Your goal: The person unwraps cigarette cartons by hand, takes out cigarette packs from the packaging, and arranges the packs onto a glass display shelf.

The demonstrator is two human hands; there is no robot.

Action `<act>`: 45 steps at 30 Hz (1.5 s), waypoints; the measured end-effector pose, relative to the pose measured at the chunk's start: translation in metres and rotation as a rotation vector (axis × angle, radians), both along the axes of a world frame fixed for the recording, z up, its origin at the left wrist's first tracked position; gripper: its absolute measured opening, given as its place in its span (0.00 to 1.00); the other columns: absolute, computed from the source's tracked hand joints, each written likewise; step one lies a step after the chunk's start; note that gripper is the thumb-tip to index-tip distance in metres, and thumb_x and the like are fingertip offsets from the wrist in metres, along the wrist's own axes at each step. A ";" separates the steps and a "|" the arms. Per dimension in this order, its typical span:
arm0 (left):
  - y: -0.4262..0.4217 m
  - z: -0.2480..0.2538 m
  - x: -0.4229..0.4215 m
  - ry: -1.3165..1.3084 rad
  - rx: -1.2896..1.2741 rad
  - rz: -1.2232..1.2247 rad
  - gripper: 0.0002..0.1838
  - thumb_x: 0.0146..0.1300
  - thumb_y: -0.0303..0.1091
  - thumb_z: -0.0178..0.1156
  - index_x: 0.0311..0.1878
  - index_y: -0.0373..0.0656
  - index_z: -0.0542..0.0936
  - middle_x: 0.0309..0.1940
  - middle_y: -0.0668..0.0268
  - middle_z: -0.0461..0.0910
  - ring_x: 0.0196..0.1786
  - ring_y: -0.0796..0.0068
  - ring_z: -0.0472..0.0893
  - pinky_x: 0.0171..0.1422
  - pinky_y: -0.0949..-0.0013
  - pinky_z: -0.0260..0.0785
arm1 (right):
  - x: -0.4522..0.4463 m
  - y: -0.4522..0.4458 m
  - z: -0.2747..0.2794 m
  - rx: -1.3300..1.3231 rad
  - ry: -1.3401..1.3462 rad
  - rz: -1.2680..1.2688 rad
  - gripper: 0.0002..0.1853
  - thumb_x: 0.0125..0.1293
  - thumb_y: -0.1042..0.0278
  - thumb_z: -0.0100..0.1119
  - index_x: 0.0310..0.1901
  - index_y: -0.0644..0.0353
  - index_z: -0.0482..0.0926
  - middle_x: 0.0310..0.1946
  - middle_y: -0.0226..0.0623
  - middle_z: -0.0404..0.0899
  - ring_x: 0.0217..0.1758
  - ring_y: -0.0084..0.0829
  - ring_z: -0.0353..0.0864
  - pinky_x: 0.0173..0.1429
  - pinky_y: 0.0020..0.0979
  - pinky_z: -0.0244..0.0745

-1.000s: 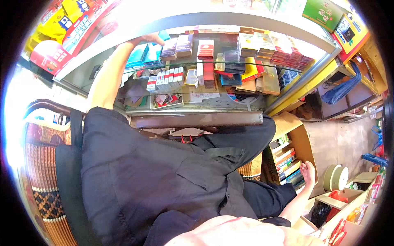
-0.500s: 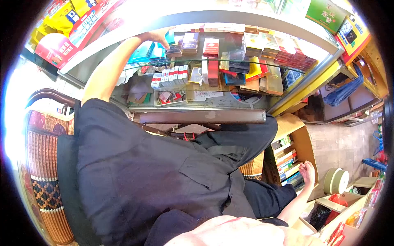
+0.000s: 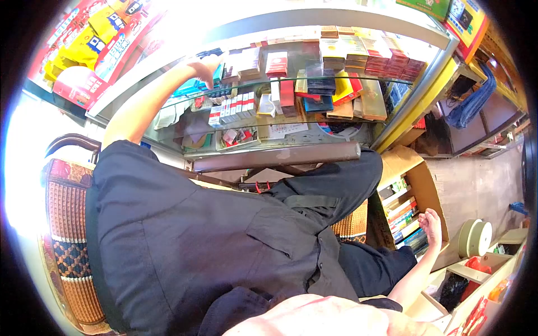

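Note:
My left hand (image 3: 206, 70) reaches into the glass display cabinet (image 3: 330, 17) at the upper left. It is above light-blue packs (image 3: 189, 88), beside upright boxed packs (image 3: 249, 61). Its fingers look apart, the thumb pointing down, and I see nothing held between them; glare washes out the fingertips. At the right, my right hand (image 3: 430, 225) is raised beside an open cardboard box (image 3: 431, 193) of colourful cartons (image 3: 402, 215). Its fingers are loosely bent with nothing visible in them.
A glass shelf edge (image 3: 263, 81) runs across the cabinet below my left hand. White-and-red packs (image 3: 235, 107) stand on the lower shelf. A brown bar (image 3: 280, 157) crosses the cabinet's front. A pale round tub (image 3: 476, 238) stands near wooden compartments (image 3: 448, 280). Yellow bags (image 3: 84, 47) sit upper left.
The whole view has shifted and tilted a little. My left hand has drawn slightly back, left and down, among the packs. My right hand stays beside the cardboard box.

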State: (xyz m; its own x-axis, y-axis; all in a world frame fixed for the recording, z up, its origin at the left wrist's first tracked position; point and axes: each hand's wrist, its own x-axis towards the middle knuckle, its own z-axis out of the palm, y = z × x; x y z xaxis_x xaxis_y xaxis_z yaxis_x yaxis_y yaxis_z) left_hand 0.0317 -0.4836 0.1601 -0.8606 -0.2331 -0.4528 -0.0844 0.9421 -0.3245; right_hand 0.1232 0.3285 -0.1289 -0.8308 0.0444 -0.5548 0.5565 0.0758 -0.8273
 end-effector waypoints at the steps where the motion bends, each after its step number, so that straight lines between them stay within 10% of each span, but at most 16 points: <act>1: 0.002 -0.002 -0.001 -0.034 -0.055 0.022 0.70 0.40 0.32 0.78 0.77 0.47 0.34 0.68 0.45 0.58 0.66 0.46 0.67 0.68 0.53 0.64 | 0.000 -0.002 0.003 0.018 -0.003 0.008 0.19 0.70 0.63 0.53 0.59 0.58 0.69 0.39 0.34 0.81 0.37 0.23 0.79 0.44 0.27 0.76; 7: 0.037 0.011 0.000 0.045 -0.153 -0.083 0.73 0.36 0.46 0.81 0.77 0.44 0.36 0.72 0.46 0.54 0.72 0.50 0.60 0.75 0.54 0.54 | 0.007 -0.009 0.010 0.023 0.020 -0.002 0.19 0.69 0.64 0.53 0.59 0.60 0.68 0.38 0.34 0.81 0.36 0.23 0.79 0.42 0.26 0.76; 11: 0.080 0.022 -0.006 0.122 0.253 -0.051 0.64 0.46 0.50 0.75 0.77 0.45 0.39 0.75 0.44 0.47 0.75 0.52 0.55 0.76 0.58 0.54 | 0.010 -0.015 0.015 0.030 0.005 -0.006 0.19 0.69 0.65 0.51 0.59 0.61 0.68 0.37 0.35 0.81 0.35 0.23 0.80 0.41 0.26 0.76; 13: 0.072 -0.008 -0.025 0.360 0.390 -0.419 0.59 0.49 0.55 0.71 0.76 0.42 0.46 0.70 0.45 0.61 0.69 0.50 0.65 0.73 0.58 0.58 | 0.011 -0.013 0.016 0.032 0.005 -0.007 0.18 0.69 0.65 0.51 0.58 0.60 0.68 0.37 0.35 0.80 0.36 0.24 0.80 0.41 0.26 0.76; 18: 0.093 -0.034 -0.061 0.318 0.553 -0.494 0.59 0.49 0.39 0.74 0.77 0.42 0.43 0.72 0.42 0.56 0.70 0.51 0.65 0.74 0.62 0.57 | 0.014 -0.004 0.006 0.033 0.004 -0.013 0.20 0.68 0.63 0.54 0.59 0.60 0.69 0.37 0.35 0.80 0.36 0.25 0.80 0.41 0.26 0.76; 30: 0.112 -0.040 -0.068 0.495 0.808 -0.496 0.58 0.48 0.39 0.74 0.75 0.34 0.45 0.72 0.40 0.54 0.71 0.49 0.63 0.75 0.61 0.56 | 0.014 -0.005 0.003 0.077 -0.025 -0.019 0.16 0.70 0.63 0.51 0.56 0.57 0.69 0.35 0.33 0.80 0.35 0.25 0.81 0.41 0.27 0.76; 42: 0.136 -0.068 -0.105 0.736 0.754 -0.697 0.58 0.47 0.52 0.74 0.75 0.39 0.51 0.72 0.45 0.55 0.74 0.48 0.56 0.77 0.56 0.49 | 0.024 0.000 0.004 0.098 -0.030 -0.012 0.15 0.71 0.63 0.51 0.56 0.58 0.69 0.35 0.32 0.80 0.34 0.23 0.80 0.40 0.26 0.76; 45: 0.116 -0.023 -0.062 0.521 0.171 -0.530 0.53 0.53 0.59 0.67 0.75 0.42 0.54 0.69 0.48 0.63 0.72 0.50 0.62 0.74 0.55 0.55 | 0.025 -0.001 0.007 0.104 -0.042 0.003 0.17 0.71 0.63 0.51 0.57 0.59 0.69 0.36 0.33 0.81 0.35 0.23 0.80 0.40 0.26 0.76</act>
State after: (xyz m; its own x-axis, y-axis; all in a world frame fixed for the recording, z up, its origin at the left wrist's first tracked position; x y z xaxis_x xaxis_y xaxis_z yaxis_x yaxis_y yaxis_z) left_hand -0.0302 -0.3680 0.1371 -0.9502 0.3077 0.0496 0.2910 0.9328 -0.2124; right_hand 0.1480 0.3280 -0.1222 -0.8072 0.1013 -0.5816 0.5902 0.1617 -0.7909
